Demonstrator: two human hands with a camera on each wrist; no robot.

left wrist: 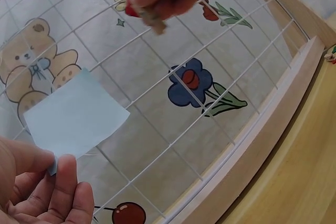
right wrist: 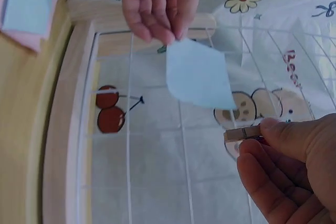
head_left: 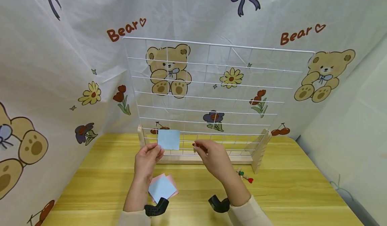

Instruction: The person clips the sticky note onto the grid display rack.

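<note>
Seen from above the hands, a person's left hand (head_left: pixel 147 159), toward seven o'clock, pinches the lower-left corner of a pale blue paper square (head_left: pixel 168 139) — held up at seven in front of a white wire grid (head_left: pixel 210 44) on a wooden stand (head_left: pixel 208 160). The right hand (head_left: pixel 215 157), at five, grips a small wooden clothespin (right wrist: pixel 242 134) between thumb and fingers, apart from the paper. On the table (head_left: pixel 290 185), a blue and pink paper pile (head_left: pixel 162 188) lies between six and seven — spare heart-trimmed clothespins (head_left: pixel 245 176) at five.
</note>
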